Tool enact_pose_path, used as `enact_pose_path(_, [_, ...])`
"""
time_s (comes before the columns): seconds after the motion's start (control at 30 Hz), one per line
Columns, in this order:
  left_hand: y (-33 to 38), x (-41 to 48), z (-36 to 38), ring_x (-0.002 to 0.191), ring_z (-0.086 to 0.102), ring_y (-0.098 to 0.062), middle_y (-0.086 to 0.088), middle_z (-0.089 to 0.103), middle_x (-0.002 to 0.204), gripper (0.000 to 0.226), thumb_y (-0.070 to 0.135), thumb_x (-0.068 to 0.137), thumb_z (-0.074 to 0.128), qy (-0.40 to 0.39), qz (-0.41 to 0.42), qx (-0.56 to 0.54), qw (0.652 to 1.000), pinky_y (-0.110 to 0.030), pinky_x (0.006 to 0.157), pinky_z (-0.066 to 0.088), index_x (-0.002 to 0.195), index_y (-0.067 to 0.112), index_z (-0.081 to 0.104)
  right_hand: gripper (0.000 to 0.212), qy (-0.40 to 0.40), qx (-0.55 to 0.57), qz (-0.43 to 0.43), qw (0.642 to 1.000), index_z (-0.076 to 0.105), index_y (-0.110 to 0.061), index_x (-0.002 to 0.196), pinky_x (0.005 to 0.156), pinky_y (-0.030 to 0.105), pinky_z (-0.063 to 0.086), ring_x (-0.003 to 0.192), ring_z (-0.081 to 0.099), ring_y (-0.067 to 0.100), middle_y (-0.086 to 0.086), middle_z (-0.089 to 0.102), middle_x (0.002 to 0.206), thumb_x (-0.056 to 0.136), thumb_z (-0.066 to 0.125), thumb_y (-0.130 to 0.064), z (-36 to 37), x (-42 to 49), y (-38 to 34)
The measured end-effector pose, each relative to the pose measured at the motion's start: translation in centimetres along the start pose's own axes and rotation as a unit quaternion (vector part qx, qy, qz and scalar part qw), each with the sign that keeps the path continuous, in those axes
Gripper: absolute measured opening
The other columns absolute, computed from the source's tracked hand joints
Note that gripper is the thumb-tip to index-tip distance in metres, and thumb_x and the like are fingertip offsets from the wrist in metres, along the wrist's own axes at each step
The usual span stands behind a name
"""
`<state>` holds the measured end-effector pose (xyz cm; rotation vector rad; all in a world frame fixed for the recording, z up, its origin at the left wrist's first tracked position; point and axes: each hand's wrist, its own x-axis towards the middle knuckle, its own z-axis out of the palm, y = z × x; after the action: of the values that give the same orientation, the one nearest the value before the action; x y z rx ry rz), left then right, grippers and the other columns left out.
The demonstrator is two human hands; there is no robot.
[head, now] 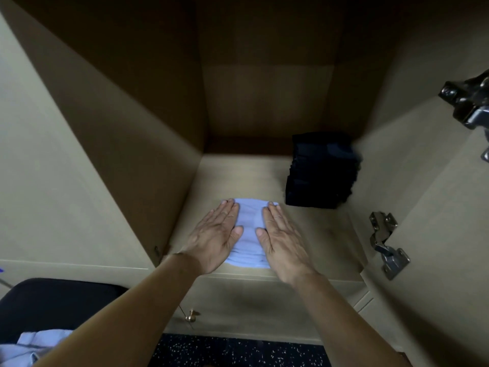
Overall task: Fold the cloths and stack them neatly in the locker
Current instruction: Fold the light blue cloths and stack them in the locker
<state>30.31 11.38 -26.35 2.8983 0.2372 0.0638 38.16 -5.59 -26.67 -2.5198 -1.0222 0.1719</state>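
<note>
A folded light-blue cloth lies on the locker shelf near its front edge. My left hand rests flat on the cloth's left side, palm down, fingers straight. On the cloth's right side my right hand lies flat in the same way. Neither hand grips anything. A stack of folded dark navy cloths stands at the back right of the shelf, apart from the blue cloth.
The locker's beige side walls rise on both sides. The open door at right carries metal hinges. More light-blue cloth lies on a black surface at lower left. A small brass knob sits on a panel below the shelf.
</note>
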Motion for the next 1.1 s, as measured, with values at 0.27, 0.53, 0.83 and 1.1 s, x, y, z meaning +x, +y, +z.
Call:
enact_pose_path(0.27, [0.5, -0.1, -0.5, 0.146, -0.012, -0.004, 0.001, -0.007, 0.163, 0.111, 0.074, 0.066, -0.022, 0.010, 0.003, 0.020, 1.000, -0.016, 0.112, -0.016, 0.156, 0.013, 0.001, 0.057, -0.005, -0.013, 0.006, 1.000, 0.005, -0.014, 0.154, 0.116, 0.021, -0.007, 0.148, -0.011, 0.008, -0.002, -0.008, 0.162, 0.105, 0.019, -0.039, -0.1, 0.0, -0.2])
enact_pose_path(0.53, [2.7, -5.0, -4.1, 0.148, 0.021, -0.019, -0.005, 0.023, 0.161, 0.098, 0.065, 0.076, -0.005, 0.058, -0.002, 0.025, 0.998, -0.029, 0.119, 0.016, 0.153, 0.013, 0.026, 0.051, 0.041, -0.039, 0.020, 0.998, 0.033, -0.020, 0.149, 0.111, 0.024, 0.023, 0.144, 0.025, 0.016, 0.000, 0.027, 0.158, 0.102, 0.039, -0.037, -4.2, -1.7, -2.2])
enact_pose_path(0.83, [3.7, -14.5, -10.8, 0.142, 0.037, -0.026, -0.010, 0.039, 0.153, 0.091, 0.063, 0.080, 0.008, 0.077, -0.039, 0.058, 0.995, -0.034, 0.114, 0.028, 0.147, 0.012, 0.041, 0.044, 0.066, -0.072, 0.000, 0.995, 0.043, -0.020, 0.140, 0.093, 0.029, 0.042, 0.127, 0.047, 0.019, -0.002, 0.044, 0.147, 0.099, 0.041, -0.036, -8.9, -8.0, -8.9])
enact_pose_path(1.1, [2.6, -26.2, -14.0, 0.148, 0.018, -0.016, 0.001, 0.018, 0.162, 0.062, 0.050, 0.102, 0.031, 0.082, -0.129, 0.095, 0.984, -0.030, 0.117, 0.017, 0.155, 0.021, 0.019, 0.038, 0.051, -0.068, -0.057, 0.995, 0.050, -0.017, 0.129, 0.090, 0.035, 0.045, 0.119, 0.053, 0.025, 0.003, 0.058, 0.129, 0.098, 0.042, -0.037, -8.5, -14.5, -16.6])
